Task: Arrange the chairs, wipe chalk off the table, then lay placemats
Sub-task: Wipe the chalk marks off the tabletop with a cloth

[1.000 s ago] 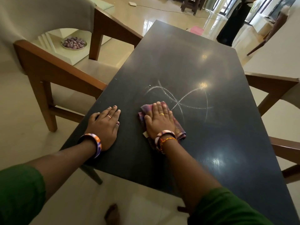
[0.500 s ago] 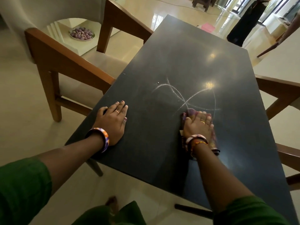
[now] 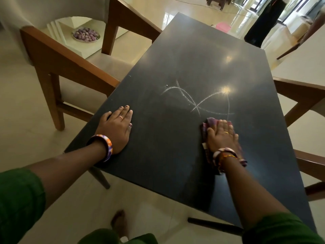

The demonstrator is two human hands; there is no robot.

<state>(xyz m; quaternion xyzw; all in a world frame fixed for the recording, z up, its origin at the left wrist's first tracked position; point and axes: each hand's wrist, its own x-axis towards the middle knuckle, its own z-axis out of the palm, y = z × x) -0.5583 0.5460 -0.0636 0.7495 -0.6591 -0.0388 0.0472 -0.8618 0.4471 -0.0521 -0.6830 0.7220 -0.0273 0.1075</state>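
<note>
Right hand [image 3: 222, 136] flat, fingers straight, pressing purple cloth [image 3: 208, 123] onto dark tabletop [image 3: 184, 55], just below chalk scribble [image 3: 197, 101]. Left hand [image 3: 115, 128] spread, palm down near left edge. Wooden chair [image 3: 70, 67] beside tabletop at left; another chair [image 3: 302, 95] at right.

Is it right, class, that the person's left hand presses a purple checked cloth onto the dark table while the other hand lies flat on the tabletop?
Not quite: the head view shows the right hand pressing the purple checked cloth onto the dark table; the left hand lies flat on the tabletop.
</note>
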